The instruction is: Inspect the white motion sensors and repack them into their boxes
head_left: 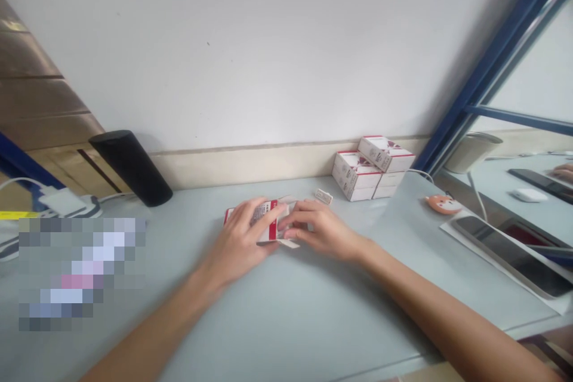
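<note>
A small white and red carton (272, 222) lies on the grey-green table in front of me, its right end open with flaps sticking out. My left hand (244, 230) is wrapped over the carton's left part, fingers across its printed top. At the open end is my right hand (316, 228), its fingers bent and drawn together between the flaps. What those fingertips grip, if anything, is hidden. One flap (289, 244) juts toward me under the right fingers. Just behind the right hand lies a small pale printed piece (323, 196).
Several similar cartons (358, 174) are stacked against the wall at back right. A black cylinder (132, 167) leans at back left, near a white charger (62, 200). To the right are an orange animal-face item (443, 203), a dark flat device (514, 256) and a blue-framed partition (483, 65).
</note>
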Available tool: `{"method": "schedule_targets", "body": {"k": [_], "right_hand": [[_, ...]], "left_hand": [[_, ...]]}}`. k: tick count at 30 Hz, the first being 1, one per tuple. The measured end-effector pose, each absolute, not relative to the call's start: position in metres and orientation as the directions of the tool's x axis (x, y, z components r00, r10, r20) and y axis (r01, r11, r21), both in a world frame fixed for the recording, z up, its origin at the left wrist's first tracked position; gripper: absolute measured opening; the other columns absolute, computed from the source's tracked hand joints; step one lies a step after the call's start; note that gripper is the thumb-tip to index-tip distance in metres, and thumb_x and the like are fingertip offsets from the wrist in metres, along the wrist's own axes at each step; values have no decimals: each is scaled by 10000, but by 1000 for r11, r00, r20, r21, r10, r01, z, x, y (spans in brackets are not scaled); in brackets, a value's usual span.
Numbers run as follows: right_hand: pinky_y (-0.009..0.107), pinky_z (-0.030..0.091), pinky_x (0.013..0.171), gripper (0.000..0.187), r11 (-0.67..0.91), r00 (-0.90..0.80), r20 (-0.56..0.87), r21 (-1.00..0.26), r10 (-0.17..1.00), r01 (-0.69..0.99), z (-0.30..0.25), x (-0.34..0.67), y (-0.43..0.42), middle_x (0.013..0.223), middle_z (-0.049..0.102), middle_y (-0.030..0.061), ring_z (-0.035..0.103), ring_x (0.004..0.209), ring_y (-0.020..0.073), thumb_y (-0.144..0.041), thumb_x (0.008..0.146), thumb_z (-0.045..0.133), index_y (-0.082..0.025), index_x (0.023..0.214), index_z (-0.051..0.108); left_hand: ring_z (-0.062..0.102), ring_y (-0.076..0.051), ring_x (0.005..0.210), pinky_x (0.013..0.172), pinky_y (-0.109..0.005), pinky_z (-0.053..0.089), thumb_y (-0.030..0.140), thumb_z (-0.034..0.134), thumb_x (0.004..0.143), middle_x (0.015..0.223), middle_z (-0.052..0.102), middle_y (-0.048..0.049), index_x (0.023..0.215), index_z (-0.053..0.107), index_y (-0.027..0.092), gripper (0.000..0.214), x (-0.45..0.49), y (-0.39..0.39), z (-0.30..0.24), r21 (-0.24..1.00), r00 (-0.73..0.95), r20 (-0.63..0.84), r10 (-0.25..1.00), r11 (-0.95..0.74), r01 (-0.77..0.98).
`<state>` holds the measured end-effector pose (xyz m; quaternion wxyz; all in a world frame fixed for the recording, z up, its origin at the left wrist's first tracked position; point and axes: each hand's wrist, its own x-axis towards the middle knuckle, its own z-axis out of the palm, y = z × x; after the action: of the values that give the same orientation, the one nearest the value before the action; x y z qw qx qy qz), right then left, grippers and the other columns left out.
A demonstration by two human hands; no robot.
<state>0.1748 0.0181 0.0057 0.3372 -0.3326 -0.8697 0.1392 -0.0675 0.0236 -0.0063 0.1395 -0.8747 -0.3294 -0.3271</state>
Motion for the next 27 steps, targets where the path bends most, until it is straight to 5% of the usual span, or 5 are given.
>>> {"method": "schedule_targets", "body": {"k": [3,11,18,23,27], "right_hand": [[325,496,807,191,743,-554,497,-473,668,473,4,174,19,949,706,55,660,899,190,-377,1020,654,-231,1065,769],[329,431,794,121,743,-566,518,-239,642,625,-3,166,21,957,742,42,669,872,181,-291,1019,652,-214,966,728],[343,399,785,166,662,-501,547,-136,670,737,9,176,24,1014,717,48,606,790,169,-271,1091,506,-218,1053,658],[345,490,775,187,621,-254,652,-424,715,660,17,195,29,1046,632,64,603,835,181,-337,1099,429,-234,1046,576],[331,594,717,325,532,37,563,-799,826,278,20,204,35,1065,576,53,624,894,178,-517,1084,387,-233,1155,527]], "left_hand": [[661,-295,1181,1032,-438,539,201,724,898,1356,608,-122,1472,545,320,613,-66,23,-6,-39,575,646,502,-731,681],[659,-292,1214,1043,-443,537,237,724,915,1361,630,-101,1456,567,342,573,-69,27,-3,-71,615,589,525,-724,686],[732,-222,1031,880,-310,595,473,695,934,1349,640,-40,1579,410,414,707,-66,25,10,103,489,540,685,-630,770],[737,-235,1027,844,-308,596,526,676,931,1378,632,-36,1562,412,407,694,-66,21,15,179,437,513,739,-590,787],[735,-225,985,839,-325,594,537,662,936,1366,625,-38,1557,432,415,674,-74,27,16,146,446,479,756,-570,809]]}}
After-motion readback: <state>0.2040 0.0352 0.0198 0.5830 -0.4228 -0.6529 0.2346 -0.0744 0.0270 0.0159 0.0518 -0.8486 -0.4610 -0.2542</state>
